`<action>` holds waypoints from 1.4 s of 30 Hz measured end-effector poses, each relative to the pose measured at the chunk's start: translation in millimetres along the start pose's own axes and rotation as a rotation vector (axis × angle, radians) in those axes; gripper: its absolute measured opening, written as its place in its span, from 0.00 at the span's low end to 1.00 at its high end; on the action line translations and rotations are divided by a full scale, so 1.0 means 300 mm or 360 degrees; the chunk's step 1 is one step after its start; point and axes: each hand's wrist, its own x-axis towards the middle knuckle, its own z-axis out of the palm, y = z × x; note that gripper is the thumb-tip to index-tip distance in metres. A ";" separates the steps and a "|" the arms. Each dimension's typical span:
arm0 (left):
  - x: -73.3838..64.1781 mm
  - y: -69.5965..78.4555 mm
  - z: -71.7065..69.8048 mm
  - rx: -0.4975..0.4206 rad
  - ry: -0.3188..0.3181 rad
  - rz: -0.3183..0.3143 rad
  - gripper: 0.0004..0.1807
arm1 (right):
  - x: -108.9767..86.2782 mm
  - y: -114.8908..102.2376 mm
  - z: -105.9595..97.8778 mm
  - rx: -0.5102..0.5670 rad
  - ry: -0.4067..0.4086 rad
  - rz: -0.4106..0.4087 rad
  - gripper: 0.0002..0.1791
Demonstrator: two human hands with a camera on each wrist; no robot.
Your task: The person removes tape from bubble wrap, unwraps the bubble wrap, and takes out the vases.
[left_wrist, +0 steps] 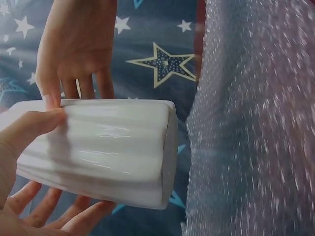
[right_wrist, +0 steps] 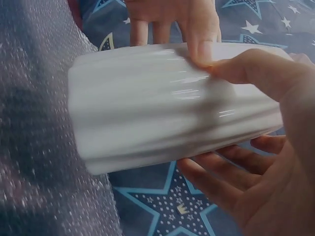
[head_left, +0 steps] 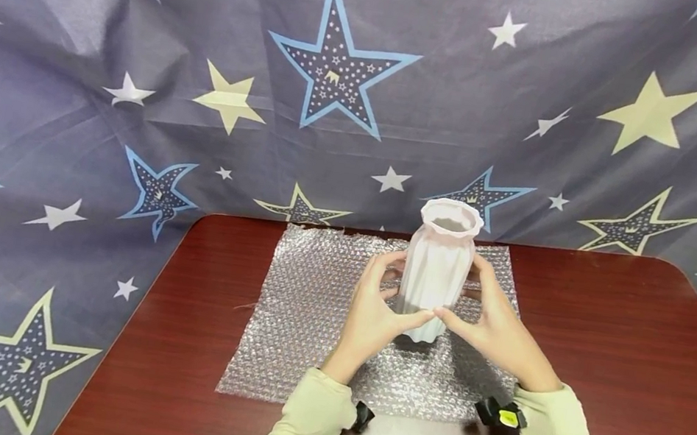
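A white ribbed vase (head_left: 436, 278) with a wavy rim is held upright between both hands. My left hand (head_left: 374, 318) grips its left side, and my right hand (head_left: 499, 332) grips its right. The thumbs meet across the front of the vase, while the other fingers wrap toward its sides and back. In the left wrist view the vase (left_wrist: 113, 147) shows its smooth base edge, apart from the bubble wrap (left_wrist: 256, 128). The right wrist view shows the vase (right_wrist: 142, 108) with the right fingers along its side. Below it, the bubble wrap sheet (head_left: 308, 316) lies flat.
A reddish-brown wooden table (head_left: 170, 341) carries the bubble wrap. Behind it hangs a dark grey-blue cloth (head_left: 183, 16) printed with stars, reaching down to the table's back edge. Dark wrist straps (head_left: 363, 418) sit on both sleeves.
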 end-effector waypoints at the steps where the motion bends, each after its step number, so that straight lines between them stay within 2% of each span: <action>1: 0.001 0.004 0.011 0.0009 0.0002 0.0002 0.47 | -0.003 0.004 -0.009 -0.0007 -0.0002 0.0009 0.51; 7: 0.015 0.025 0.068 0.0037 0.0031 0.0001 0.47 | -0.019 0.020 -0.053 -0.0015 0.0009 0.0008 0.52; 11: 0.032 0.044 0.115 -0.0003 0.0031 -0.0024 0.47 | -0.024 0.037 -0.094 0.0006 0.0028 -0.0008 0.51; 16: 0.049 0.072 0.177 -0.0038 0.0008 -0.0025 0.47 | -0.039 0.061 -0.163 0.0023 0.0043 -0.0041 0.55; 24: 0.055 0.109 0.275 -0.0086 -0.0054 -0.0025 0.47 | -0.089 0.068 -0.266 -0.0054 0.0085 -0.0012 0.60; 26: 0.057 0.116 0.301 -0.0082 -0.0063 0.0000 0.47 | -0.100 0.071 -0.291 -0.0081 0.0102 -0.0002 0.61; 31: 0.072 0.122 0.350 -0.0060 -0.0045 0.0077 0.46 | -0.107 0.088 -0.335 -0.0270 0.0164 0.0065 0.56; 34: 0.079 0.122 0.384 -0.0015 -0.0049 0.0124 0.46 | -0.116 0.101 -0.360 -0.0376 0.0224 0.0029 0.55; 38: 0.085 0.127 0.433 0.0089 -0.0051 0.0190 0.46 | -0.137 0.111 -0.395 -0.0398 0.0253 0.0054 0.53; 42: 0.093 0.132 0.481 0.0177 -0.0066 0.0263 0.46 | -0.162 0.115 -0.434 -0.0397 0.0267 0.0158 0.53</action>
